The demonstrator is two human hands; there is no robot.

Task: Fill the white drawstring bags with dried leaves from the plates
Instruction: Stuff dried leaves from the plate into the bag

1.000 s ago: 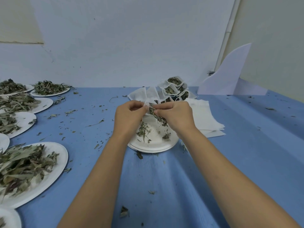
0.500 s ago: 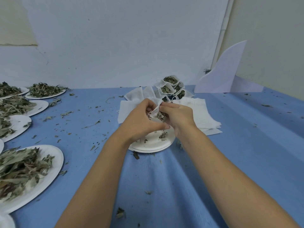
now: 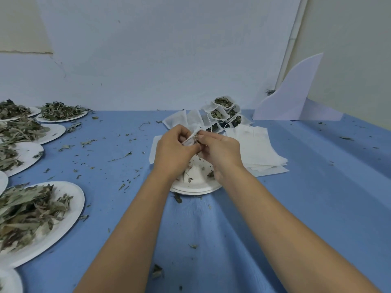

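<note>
My left hand and my right hand meet above a nearly bare white paper plate with a few leaf bits on it. Between the fingers is a small white drawstring bag; both hands pinch its mouth, and dried leaves show at the opening by my right fingertips. Filled bags stand in a cluster behind the hands. A stack of flat unfilled bags lies to the right.
Several paper plates heaped with dried leaves line the left side, the nearest at front left, another at the back. Leaf crumbs are scattered over the blue tablecloth. A white curved board leans at the back right against the wall.
Both hands have risen from the plate with the bag. The loose leaves once held by my right fingers are now mostly inside the bag, and my left hand has closed around the bag's mouth.
</note>
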